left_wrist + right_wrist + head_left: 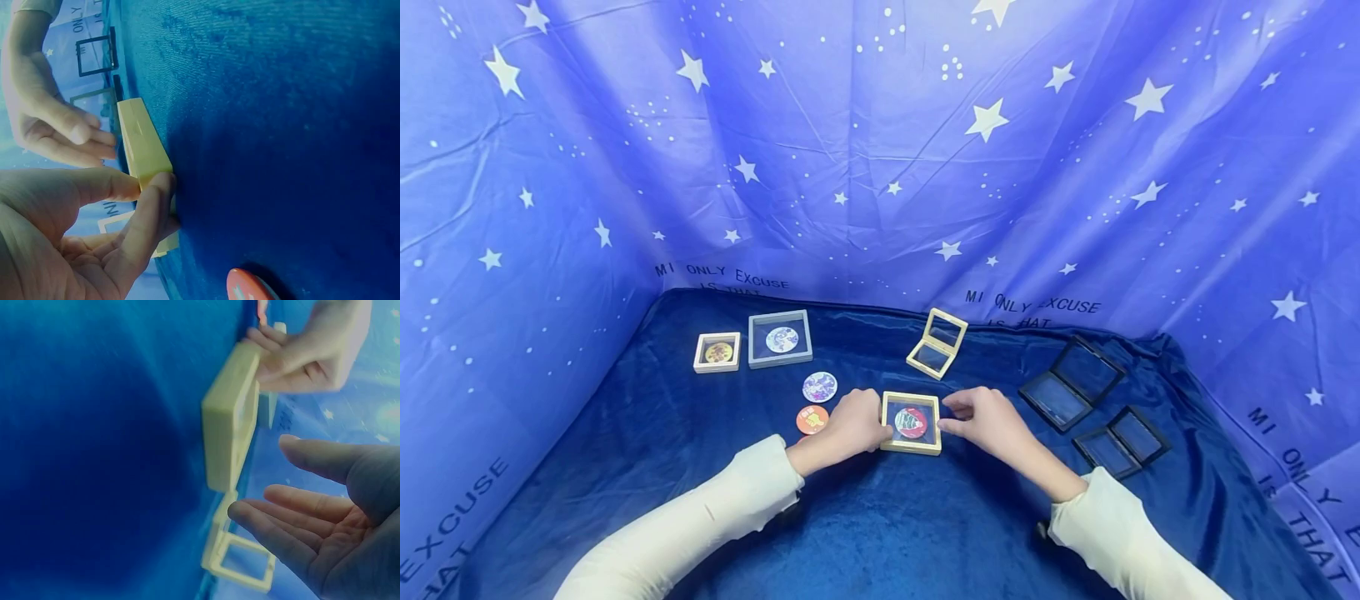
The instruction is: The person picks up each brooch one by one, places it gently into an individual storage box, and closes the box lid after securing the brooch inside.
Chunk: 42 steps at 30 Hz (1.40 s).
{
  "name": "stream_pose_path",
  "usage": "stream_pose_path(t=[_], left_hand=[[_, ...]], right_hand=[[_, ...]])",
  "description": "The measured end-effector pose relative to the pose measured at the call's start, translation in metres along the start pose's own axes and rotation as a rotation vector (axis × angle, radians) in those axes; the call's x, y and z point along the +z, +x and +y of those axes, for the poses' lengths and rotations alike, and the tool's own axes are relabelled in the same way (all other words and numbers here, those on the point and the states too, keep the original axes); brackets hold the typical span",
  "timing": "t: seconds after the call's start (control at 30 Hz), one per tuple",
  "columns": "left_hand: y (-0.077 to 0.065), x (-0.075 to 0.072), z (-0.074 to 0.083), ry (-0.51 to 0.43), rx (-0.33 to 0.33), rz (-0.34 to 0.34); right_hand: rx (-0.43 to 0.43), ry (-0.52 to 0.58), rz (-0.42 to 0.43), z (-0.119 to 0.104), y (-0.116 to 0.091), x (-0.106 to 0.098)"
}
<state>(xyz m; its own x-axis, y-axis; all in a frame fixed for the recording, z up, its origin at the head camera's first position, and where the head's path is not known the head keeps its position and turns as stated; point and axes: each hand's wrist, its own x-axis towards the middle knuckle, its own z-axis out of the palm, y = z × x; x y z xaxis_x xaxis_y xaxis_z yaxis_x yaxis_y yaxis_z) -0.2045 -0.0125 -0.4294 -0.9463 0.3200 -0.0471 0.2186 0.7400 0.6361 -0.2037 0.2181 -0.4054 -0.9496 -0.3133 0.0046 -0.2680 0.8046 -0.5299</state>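
Note:
A pale yellow display frame (912, 449) lies closed on the blue cloth, with a round red-and-green badge (912, 423) behind its clear window. My left hand (853, 422) pinches the frame's left side between thumb and fingers. In the left wrist view the thumb and forefinger of the left hand (119, 219) meet at a frame corner. On the opposite side, my right hand (988, 419) holds nothing, its thumb close to the frame's right edge. The right wrist view has the right hand (337, 519) with fingers extended, apart from the frame (219, 437).
Left of the hands lie a purple-white badge (819, 387) and an orange badge (812, 419). Behind them stand a small cream frame (717, 367) and a grey frame (781, 363), each with a badge. An unfolded yellow frame (937, 343) and two unfolded black frames (1071, 379) sit farther right.

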Motion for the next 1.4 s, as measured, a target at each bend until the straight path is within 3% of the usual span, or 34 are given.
stream_pose_path(t=[0.27,0.5,0.7,1.07,1.4], left_hand=[[0.005,-0.004,-0.003,0.028,-0.021,0.028],[0.013,-0.021,-0.009,0.052,-0.008,0.091],[0.024,-0.038,-0.017,0.070,-0.044,0.139],[0.052,-0.072,-0.030,0.086,-0.099,0.260],[0.073,-0.081,-0.042,0.152,-0.176,0.322]], right_hand=[[0.029,-0.003,0.060,0.008,0.002,-0.047],[0.081,-0.033,0.130,0.019,0.000,-0.095],[0.129,-0.062,0.182,0.038,0.000,-0.124],[0.248,-0.096,0.191,0.072,-0.006,-0.155],[0.349,-0.124,0.178,0.101,-0.010,-0.170]])
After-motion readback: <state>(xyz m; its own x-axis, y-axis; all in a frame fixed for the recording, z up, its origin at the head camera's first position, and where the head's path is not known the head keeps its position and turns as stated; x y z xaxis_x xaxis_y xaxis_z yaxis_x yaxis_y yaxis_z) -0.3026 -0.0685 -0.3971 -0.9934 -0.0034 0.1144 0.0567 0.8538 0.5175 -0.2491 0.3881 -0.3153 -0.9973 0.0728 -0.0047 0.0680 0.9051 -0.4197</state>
